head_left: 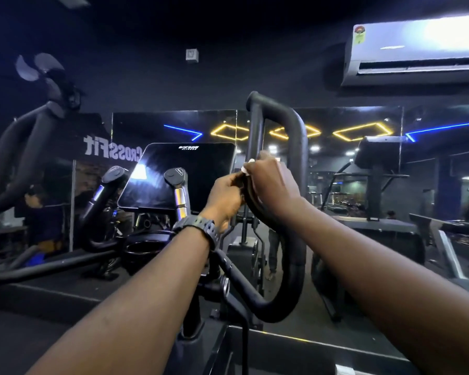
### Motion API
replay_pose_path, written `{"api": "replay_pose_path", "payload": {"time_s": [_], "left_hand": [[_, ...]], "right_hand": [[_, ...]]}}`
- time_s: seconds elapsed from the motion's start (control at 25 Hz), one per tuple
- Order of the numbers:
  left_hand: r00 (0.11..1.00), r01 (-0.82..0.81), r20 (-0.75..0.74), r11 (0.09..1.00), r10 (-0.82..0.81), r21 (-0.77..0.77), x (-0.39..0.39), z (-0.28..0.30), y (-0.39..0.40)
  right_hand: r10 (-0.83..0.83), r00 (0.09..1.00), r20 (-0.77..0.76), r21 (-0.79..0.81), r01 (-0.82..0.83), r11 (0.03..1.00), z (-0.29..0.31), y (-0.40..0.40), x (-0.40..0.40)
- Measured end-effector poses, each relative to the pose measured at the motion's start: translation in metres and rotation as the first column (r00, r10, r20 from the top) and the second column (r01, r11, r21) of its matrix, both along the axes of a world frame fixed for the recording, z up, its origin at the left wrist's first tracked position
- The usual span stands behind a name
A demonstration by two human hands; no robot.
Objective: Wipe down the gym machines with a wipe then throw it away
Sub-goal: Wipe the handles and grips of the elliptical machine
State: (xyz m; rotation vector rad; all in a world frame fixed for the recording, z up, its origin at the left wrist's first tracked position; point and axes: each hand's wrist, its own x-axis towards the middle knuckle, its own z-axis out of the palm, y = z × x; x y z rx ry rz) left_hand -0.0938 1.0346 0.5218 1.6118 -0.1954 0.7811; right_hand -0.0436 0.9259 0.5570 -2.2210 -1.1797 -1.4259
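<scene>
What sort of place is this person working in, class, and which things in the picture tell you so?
Most likely a gym. The hands grip the padded handlebar of an exercise machine with a console screen, a treadmill stands to the right, and a mirror wall shows reversed "CrossFit" lettering.

Mirrored "CROSSFIT" lettering [111,152] in the wall mirror [173,125]; small unreadable logo atop the console screen [179,177].

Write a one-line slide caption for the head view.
Both hands, left hand and right hand, grip a looped black handlebar, the right pressing a white wipe against it.
</scene>
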Motion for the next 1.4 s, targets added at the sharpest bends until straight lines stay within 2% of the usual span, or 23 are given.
{"api": "replay_pose_path", "payload": {"time_s": [0.08,0.2,0.24,0.28,0.4,0.44,0.52,0.6,0.68,0.72,0.84,0.96,1.04,1.12,1.16,1.24,1.32,1.4], "left_hand": [[0.999,-0.048,0.005,0.996,0.048,-0.077,0.003,-0.013,-0.006],[1.0,-0.019,-0.013,0.976,0.017,-0.215,0.002,-0.026,-0.016],[1.0,-0.028,-0.016,0.968,0.025,-0.249,0.002,-0.029,-0.021],[1.0,-0.031,-0.005,0.961,0.031,-0.275,0.001,-0.03,-0.027],[0.997,-0.069,0.017,0.943,0.078,-0.325,-0.004,-0.042,-0.046],[0.997,-0.07,0.016,0.937,0.08,-0.343,-0.004,-0.049,-0.051],[0.999,-0.029,0.018,0.937,0.038,-0.347,-0.002,-0.064,-0.059],[1.0,-0.007,-0.018,0.954,0.002,-0.3,-0.002,-0.074,-0.064],[0.998,0.011,-0.061,0.965,-0.028,-0.262,0.004,-0.08,-0.069],[0.996,0.046,-0.066,0.96,-0.067,-0.277,0.007,-0.081,-0.07],[0.98,0.17,-0.041,0.935,-0.193,-0.313,0.01,-0.084,-0.068],[0.971,0.206,-0.062,0.938,-0.231,-0.277,0.014,-0.087,-0.059],[0.991,0.107,-0.062,0.979,-0.12,-0.175,0.019,-0.088,-0.055],[0.988,-0.151,0.003,0.988,0.152,-0.033,0.02,-0.085,-0.053],[0.952,-0.305,0.064,0.95,0.301,0.067,0.017,-0.083,-0.053],[0.852,-0.524,0.222,0.792,0.475,0.314,0.009,-0.083,-0.053],[0.784,-0.62,0.368,0.607,0.5,0.497,0.003,-0.079,-0.051],[0.809,-0.584,0.388,0.527,0.441,0.617,0.003,-0.08,-0.048]], "right_hand": [[-0.018,0.999,0.029,-0.1,0.02,0.995,-0.03,-0.013,-0.008],[-0.002,1.0,0.004,-0.332,0.004,0.943,-0.077,-0.046,-0.027],[0.002,1.0,-0.005,-0.332,-0.003,0.943,-0.068,-0.048,-0.025],[0.016,1.0,-0.003,-0.266,-0.016,0.964,-0.052,-0.044,-0.023],[0.026,0.991,-0.134,-0.039,-0.031,0.999,-0.019,-0.025,-0.008],[0.002,0.991,-0.136,-0.058,-0.01,0.998,-0.022,-0.023,-0.009],[-0.083,0.991,-0.103,-0.228,0.058,0.972,-0.041,-0.038,-0.018],[-0.165,0.986,0.027,-0.416,0.162,0.895,-0.052,-0.068,-0.03],[-0.19,0.956,0.226,-0.442,0.274,0.854,-0.041,-0.089,-0.029],[-0.194,0.948,0.253,-0.407,0.286,0.868,-0.033,-0.089,-0.027],[-0.278,0.954,0.115,-0.3,0.301,0.905,-0.034,-0.066,-0.022],[-0.248,0.966,0.071,-0.358,0.257,0.898,-0.043,-0.074,-0.025],[-0.193,0.978,0.083,-0.464,0.209,0.861,-0.048,-0.088,-0.024],[-0.171,0.983,0.068,-0.411,0.184,0.893,-0.037,-0.079,-0.023],[-0.177,0.983,0.049,-0.335,0.183,0.924,-0.03,-0.07,-0.019],[-0.17,0.985,0.021,-0.282,0.169,0.944,-0.031,-0.064,-0.011],[-0.001,0.997,0.082,-0.346,0.029,0.938,-0.044,-0.085,0.001],[0.109,0.985,0.137,-0.426,-0.041,0.904,-0.065,-0.112,0.004]]}}
